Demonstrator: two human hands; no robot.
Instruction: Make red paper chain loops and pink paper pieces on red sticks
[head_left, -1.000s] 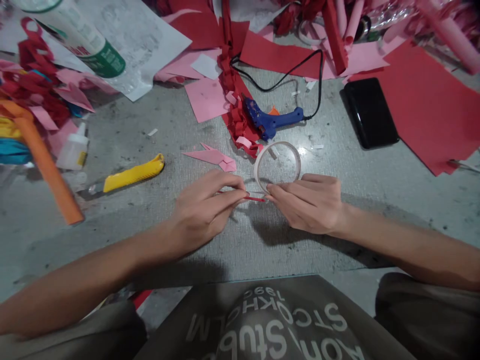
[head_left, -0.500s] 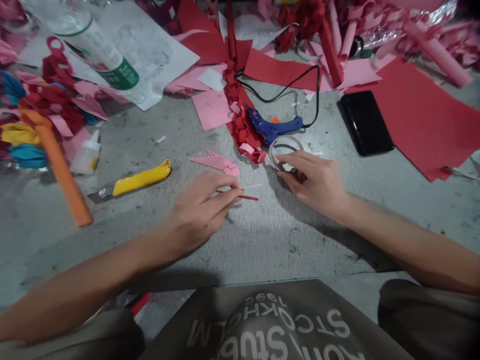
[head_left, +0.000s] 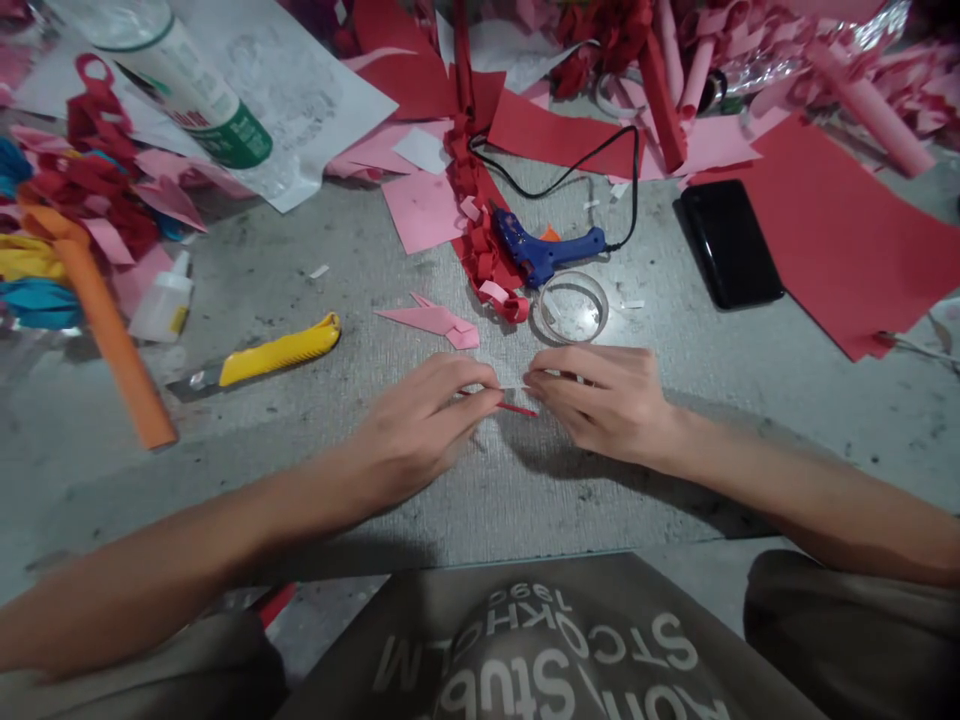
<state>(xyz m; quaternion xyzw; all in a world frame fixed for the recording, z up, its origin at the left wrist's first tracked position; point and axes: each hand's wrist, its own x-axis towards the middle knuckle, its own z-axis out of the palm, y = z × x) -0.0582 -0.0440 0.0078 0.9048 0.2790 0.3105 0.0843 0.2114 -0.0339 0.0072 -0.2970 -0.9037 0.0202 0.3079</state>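
Observation:
My left hand [head_left: 424,425] is closed in a pinch on a thin red strip [head_left: 519,409], whose end pokes out to the right of the fingers. From the same fingertips a short whitish, see-through strip, apparently tape [head_left: 514,390], runs across to my right hand [head_left: 600,400]. The right fingertips are closed on its other end. Just above the right hand lies a roll of tape [head_left: 606,310], untouched. A folded pink paper piece [head_left: 431,318] rests on the table above the left hand.
To the left lie a yellow cutter knife [head_left: 281,352] and an orange paper tube [head_left: 112,330]. Beyond the hands are a blue glue gun [head_left: 551,250] with a black cord, a red paper chain [head_left: 484,255] and a black phone-like object [head_left: 731,245]. Red sheets [head_left: 855,220] spread at the right.
My right hand has left the tape roll, come down and left, and taken the free end of the whitish strip. The left hand has shifted slightly right, still pinching.

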